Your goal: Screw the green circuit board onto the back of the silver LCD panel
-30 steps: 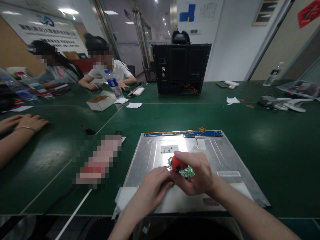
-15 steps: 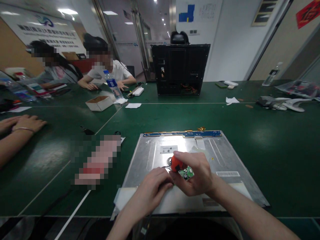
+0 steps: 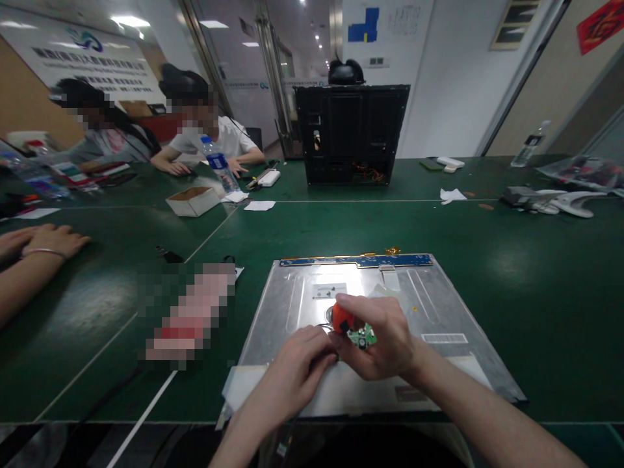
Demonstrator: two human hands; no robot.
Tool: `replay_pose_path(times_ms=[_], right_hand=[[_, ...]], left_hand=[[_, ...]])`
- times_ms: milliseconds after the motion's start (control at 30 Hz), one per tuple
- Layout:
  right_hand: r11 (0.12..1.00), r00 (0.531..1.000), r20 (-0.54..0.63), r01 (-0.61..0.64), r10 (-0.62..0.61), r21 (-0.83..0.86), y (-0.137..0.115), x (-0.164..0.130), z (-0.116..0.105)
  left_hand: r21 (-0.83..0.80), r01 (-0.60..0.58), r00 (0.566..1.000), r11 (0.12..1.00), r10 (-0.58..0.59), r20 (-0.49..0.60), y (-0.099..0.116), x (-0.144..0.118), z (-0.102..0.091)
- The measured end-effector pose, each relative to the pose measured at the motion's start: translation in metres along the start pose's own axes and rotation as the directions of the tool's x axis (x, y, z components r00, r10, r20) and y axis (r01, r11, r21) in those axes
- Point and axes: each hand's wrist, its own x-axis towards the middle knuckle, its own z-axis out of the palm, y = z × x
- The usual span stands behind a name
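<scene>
Black computer case, water bottle, cardboard box on green table

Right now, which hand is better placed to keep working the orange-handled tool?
Probably the right hand: it already grips the orange-handled tool over the small green board. The left hand rests beside it on the metal panel, steadying.

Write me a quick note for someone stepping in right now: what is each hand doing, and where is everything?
Right hand: closed around an orange-handled tool, held over a small green circuit board.
Left hand: resting beside it on the metal panel, fingertips by the board; whether it grips anything cannot be told.
The panel lies flat on the green table, a blue strip along its far edge.
Done: panel laid out, tool on the board. Left: the board is not yet off the panel.
</scene>
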Motion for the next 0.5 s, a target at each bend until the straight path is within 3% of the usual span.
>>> replay_pose_path(times_ms=[500], right_hand=[[0.998,0.999,0.0,-0.054,0.054,-0.01,0.0011,-0.0029,-0.0027]], left_hand=[[0.009,0.058,0.998,0.998,-0.058,0.022,0.0011,-0.0026,-0.0005]])
